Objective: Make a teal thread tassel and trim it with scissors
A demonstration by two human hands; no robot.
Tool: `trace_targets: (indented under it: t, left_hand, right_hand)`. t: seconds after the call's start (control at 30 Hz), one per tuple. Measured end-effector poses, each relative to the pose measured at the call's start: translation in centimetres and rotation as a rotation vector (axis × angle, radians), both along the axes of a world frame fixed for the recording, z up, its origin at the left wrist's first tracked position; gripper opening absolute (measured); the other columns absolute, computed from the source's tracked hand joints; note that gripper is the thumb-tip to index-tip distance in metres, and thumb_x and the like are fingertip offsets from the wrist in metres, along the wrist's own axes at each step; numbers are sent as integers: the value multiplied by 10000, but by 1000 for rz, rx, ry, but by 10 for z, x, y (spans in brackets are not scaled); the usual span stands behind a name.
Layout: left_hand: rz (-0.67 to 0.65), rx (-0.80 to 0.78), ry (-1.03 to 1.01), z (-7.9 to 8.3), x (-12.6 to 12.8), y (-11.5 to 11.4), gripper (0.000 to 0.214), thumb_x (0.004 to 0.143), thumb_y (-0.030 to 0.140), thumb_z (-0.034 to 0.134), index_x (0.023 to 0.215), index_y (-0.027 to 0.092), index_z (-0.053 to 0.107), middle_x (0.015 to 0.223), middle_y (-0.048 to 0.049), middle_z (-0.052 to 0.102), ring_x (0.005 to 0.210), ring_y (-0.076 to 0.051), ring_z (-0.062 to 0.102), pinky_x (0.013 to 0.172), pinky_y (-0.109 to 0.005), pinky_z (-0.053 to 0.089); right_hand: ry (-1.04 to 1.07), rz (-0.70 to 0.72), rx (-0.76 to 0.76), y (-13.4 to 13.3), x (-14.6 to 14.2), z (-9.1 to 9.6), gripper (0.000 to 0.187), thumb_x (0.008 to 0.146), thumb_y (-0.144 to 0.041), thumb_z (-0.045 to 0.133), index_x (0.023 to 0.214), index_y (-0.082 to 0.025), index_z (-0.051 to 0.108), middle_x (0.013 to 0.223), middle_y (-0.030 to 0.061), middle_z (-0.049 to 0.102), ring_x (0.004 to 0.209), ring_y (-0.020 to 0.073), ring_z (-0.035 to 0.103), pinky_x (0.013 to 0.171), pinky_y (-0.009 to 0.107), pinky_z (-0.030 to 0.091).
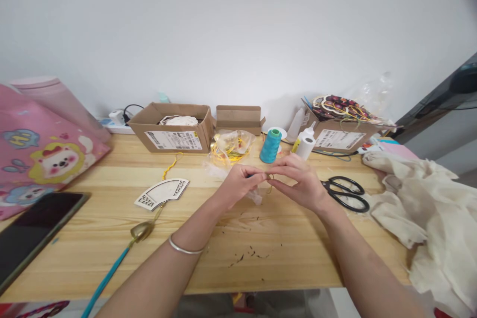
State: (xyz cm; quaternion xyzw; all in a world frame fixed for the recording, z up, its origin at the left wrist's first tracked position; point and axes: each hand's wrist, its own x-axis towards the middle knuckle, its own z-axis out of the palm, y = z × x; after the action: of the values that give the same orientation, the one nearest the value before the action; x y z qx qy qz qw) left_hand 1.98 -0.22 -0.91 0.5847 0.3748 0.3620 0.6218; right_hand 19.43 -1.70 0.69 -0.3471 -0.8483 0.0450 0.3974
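My left hand (238, 183) and my right hand (298, 181) meet over the middle of the wooden table (112, 238). Both pinch a small thin thing between fingertips, too small to name; a fine yellowish thread seems to loop there. A clear plastic bag (255, 195) lies under my left fingers. A silver bangle (184, 248) sits on my left wrist. Just behind the hands stands a teal thread spool (271, 145) and a bag of yellow cords (231, 148).
Black scissors (346, 193) lie right of my right hand. A white fan-shaped cutout (162, 193) with a gold spoon-like tool (139, 232) lies left. Cardboard boxes (171, 129), glue bottles (306, 143), cream cloth (428, 208), a dark tablet (33, 231) and a pink bag (44, 151) ring the table.
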Motion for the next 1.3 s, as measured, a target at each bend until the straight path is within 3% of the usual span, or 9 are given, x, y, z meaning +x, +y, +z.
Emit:
trace_targets:
  t: [0.2,0.4,0.5,0.63,0.77,1.1,1.3]
  left_hand:
    - [-9,0,29,-1,0,0,218,691,320,572,677,121,659,482,51,390,472,-42,301,445,-184,230]
    - [-53,-19,-1,2,0,-2,213,697,311,579,610,127,644,485,53,379,487,-42,312,473,-181,257]
    - [-68,-3,-15,3,1,-3,233,707,346,570,665,137,664,493,53,382,489,-44,313,475,-181,263]
    - [-28,162,105,3,2,-2,275,729,377,544,832,166,686,486,51,398,472,-50,300,443,-185,228]
    - [29,324,161,1,1,-1,286,740,364,535,874,159,683,621,9,565,529,-64,391,478,-188,292]
    - [83,355,139,2,4,-2,225,711,330,579,793,154,693,612,-5,602,507,-63,436,460,-184,314]
    - [83,362,185,1,4,-3,242,707,350,572,744,145,694,570,2,566,503,-64,414,459,-186,311]
  right_hand:
    - [-93,-15,90,4,3,-5,108,761,-232,581,835,-223,660,768,35,605,713,135,504,629,279,408]
    - [-171,-28,219,1,1,1,140,801,-236,531,752,-198,656,700,37,610,636,125,481,573,262,384]
    - [-196,-76,236,0,0,3,159,805,-245,524,704,-181,629,698,42,616,637,130,486,580,264,390]
    - [-110,-140,152,0,-3,-2,135,792,-252,541,693,-175,590,719,45,618,687,141,512,605,265,408]
    - [-10,-195,52,1,-5,-9,100,785,-241,549,710,-184,581,743,41,612,726,142,523,619,262,417]
    - [167,-146,-106,0,-7,-9,93,760,-215,572,679,-187,609,683,27,593,675,127,520,573,251,407]
    - [271,-129,-321,0,-10,-7,135,737,-256,588,648,-168,637,637,30,586,586,116,505,474,229,373]
